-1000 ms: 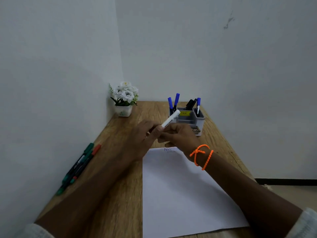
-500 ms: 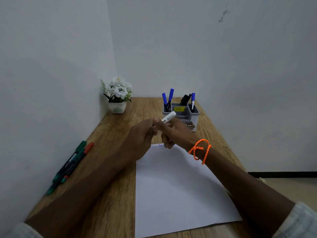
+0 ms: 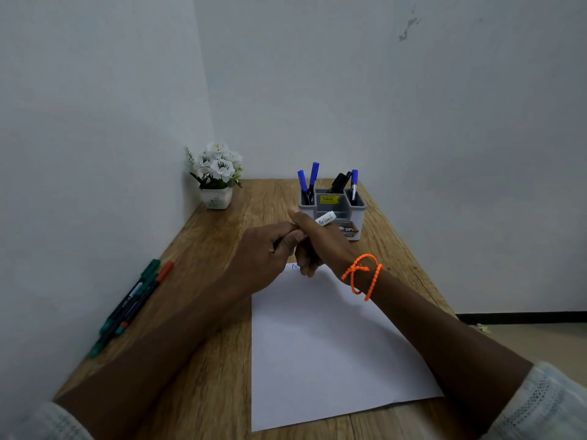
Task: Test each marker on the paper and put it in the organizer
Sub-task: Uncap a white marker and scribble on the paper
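Note:
Both hands meet above the far edge of the white paper (image 3: 317,344). My right hand (image 3: 320,246), with an orange bracelet at its wrist, grips a white marker (image 3: 325,217) whose white end sticks out toward the grey organizer (image 3: 357,206). My left hand (image 3: 263,252) has curled fingers and pinches the marker's near end, which is mostly hidden between the hands. Whether that end is capped cannot be told. The organizer holds several blue and black markers. A small blue scribble (image 3: 293,266) shows at the paper's far left corner.
Several green and red markers (image 3: 136,300) lie in a row along the left wall. A white flower pot (image 3: 216,176) stands in the far left corner of the wooden table (image 3: 206,360). Walls close off the left and far sides, and the floor drops away on the right.
My right hand has slid along the marker, so less of its white end shows. Both hands have stayed together above the paper's far edge.

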